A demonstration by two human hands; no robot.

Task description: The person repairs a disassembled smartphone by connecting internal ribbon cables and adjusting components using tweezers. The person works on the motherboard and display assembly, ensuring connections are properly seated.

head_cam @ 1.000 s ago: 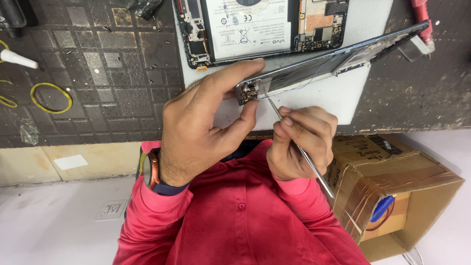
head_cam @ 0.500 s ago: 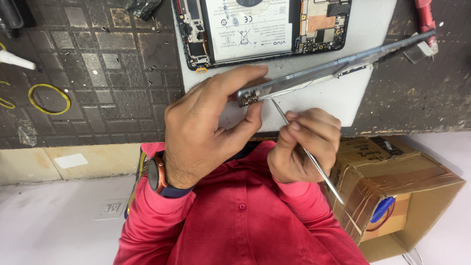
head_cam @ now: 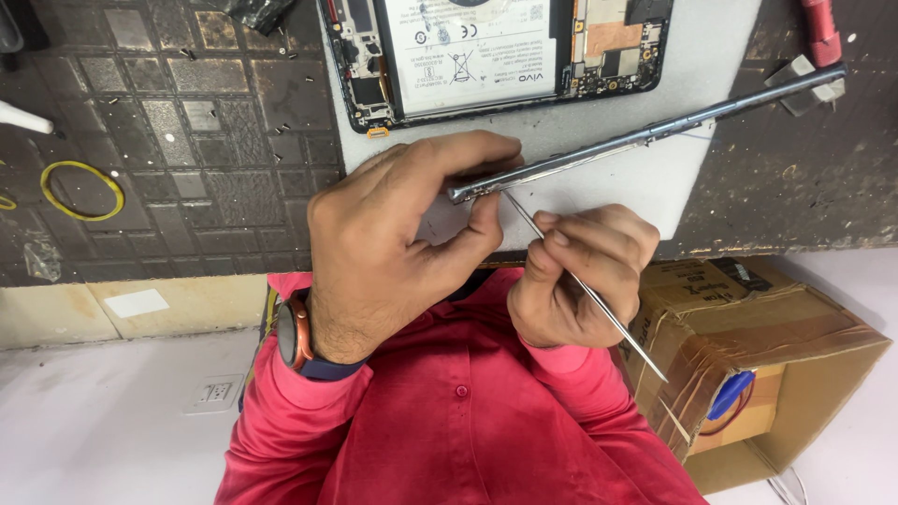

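The left hand [head_cam: 393, 243] is closed around the near end of a thin phone panel [head_cam: 645, 136] seen edge-on, fingers [head_cam: 468, 154] curled over the top edge and the thumb pressed up from below. The panel runs up and to the right, over a white mat [head_cam: 645, 178] and out past its edge. The right hand [head_cam: 580, 276] is clenched around a slim metal tool [head_cam: 599, 299], held like a pen; its tip touches the panel's underside just beside the left thumb, and its other end sticks out down to the right.

Beyond the hands, an opened phone [head_cam: 496, 51] lies on the white mat with its battery and circuit boards showing. The mat rests on a dark, grid-patterned counter [head_cam: 187, 140] sprinkled with tiny screws. A yellow rubber band [head_cam: 82, 190] lies on the counter to the left, and a red handle [head_cam: 821, 28] shows at the upper right.

Below the counter's edge is a pale floor [head_cam: 94, 421]. A cardboard box [head_cam: 767, 365], heavily taped, sits there on the right, open at one side, with something blue [head_cam: 731, 393] showing inside.
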